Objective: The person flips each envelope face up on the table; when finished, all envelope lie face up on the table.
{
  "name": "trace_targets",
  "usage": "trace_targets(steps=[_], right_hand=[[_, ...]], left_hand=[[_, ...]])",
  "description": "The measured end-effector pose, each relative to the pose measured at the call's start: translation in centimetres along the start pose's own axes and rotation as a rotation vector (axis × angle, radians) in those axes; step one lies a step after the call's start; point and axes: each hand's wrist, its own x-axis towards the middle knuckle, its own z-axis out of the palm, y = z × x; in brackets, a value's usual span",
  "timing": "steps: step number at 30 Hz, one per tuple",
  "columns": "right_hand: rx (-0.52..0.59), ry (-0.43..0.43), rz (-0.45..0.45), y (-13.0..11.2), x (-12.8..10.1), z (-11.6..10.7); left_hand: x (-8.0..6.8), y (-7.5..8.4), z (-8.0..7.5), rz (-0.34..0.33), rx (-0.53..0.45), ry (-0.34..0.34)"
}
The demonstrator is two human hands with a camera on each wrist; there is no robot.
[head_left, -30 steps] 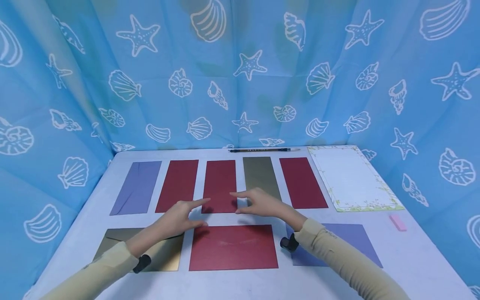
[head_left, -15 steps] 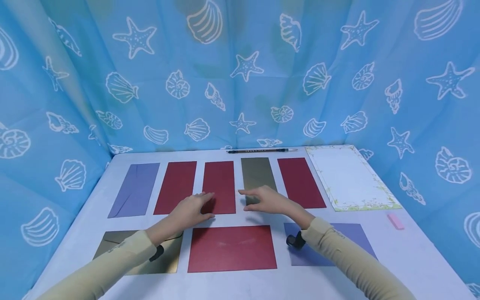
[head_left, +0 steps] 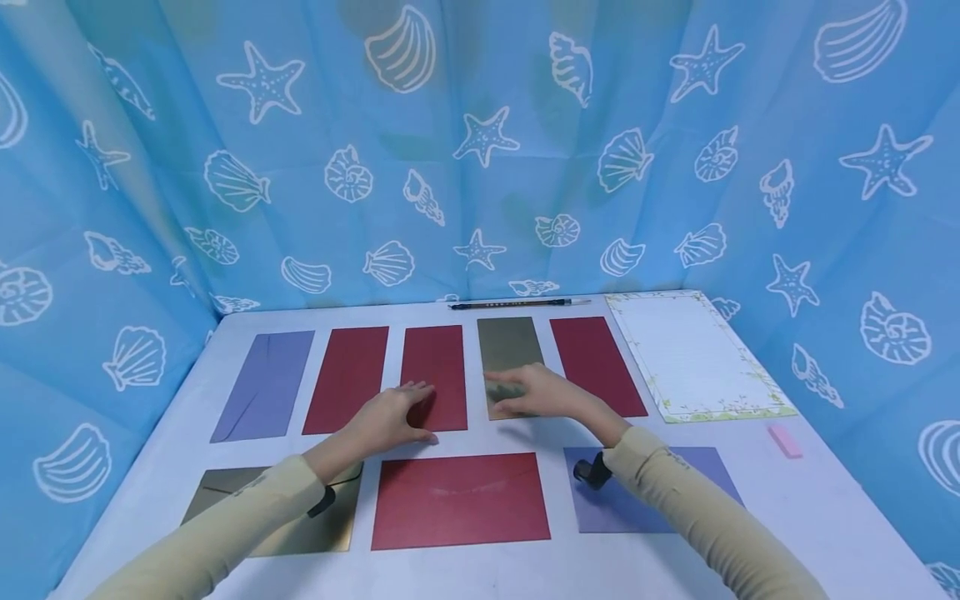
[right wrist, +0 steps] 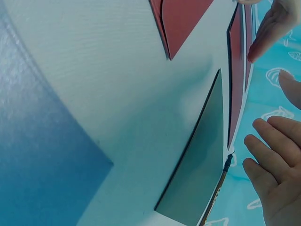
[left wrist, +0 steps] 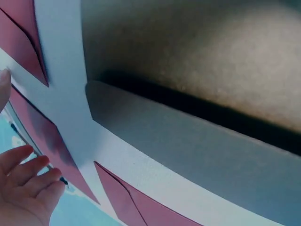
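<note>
My left hand (head_left: pixel 384 423) is held over the lower part of the middle red envelope (head_left: pixel 438 362), fingers extended and thumb apart; its fingers (left wrist: pixel 26 181) are relaxed in the left wrist view. My right hand (head_left: pixel 546 392) hovers over the lower half of the upright olive-gold envelope (head_left: pixel 510 337), casting a shadow on it. In the right wrist view its fingers (right wrist: pixel 270 155) are spread loosely beside that envelope. Neither hand holds anything. Under the left forearm lies a second olive-gold envelope (left wrist: pixel 202 146), flap side up. A red envelope (head_left: pixel 461 500) lies crosswise at the front centre.
A purple envelope (head_left: pixel 262 387) and a red one (head_left: pixel 347 379) lie back left, another red one (head_left: pixel 597 367) right of the olive-gold. A purple envelope (head_left: pixel 615 500) is partly under the right sleeve. Bordered writing paper (head_left: pixel 690 350), a pink eraser (head_left: pixel 784 442) and a brush (head_left: pixel 517 304) lie beyond.
The left hand has moved right, from the gap left of the middle red envelope to over its lower part. The right hand has shifted right, now over the olive-gold envelope. The view has drifted slightly.
</note>
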Motion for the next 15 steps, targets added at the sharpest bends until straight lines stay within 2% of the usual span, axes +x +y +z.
trace_targets(steps=[8,15], right_hand=[[0.002,0.013,-0.013,0.33,-0.04,0.03],[0.017,0.013,0.008,0.64,-0.07,0.07]], left_hand=[[0.27,-0.39,0.43,-0.006,0.037,-0.002],[0.51,-0.5,0.35,0.04,0.117,-0.008]])
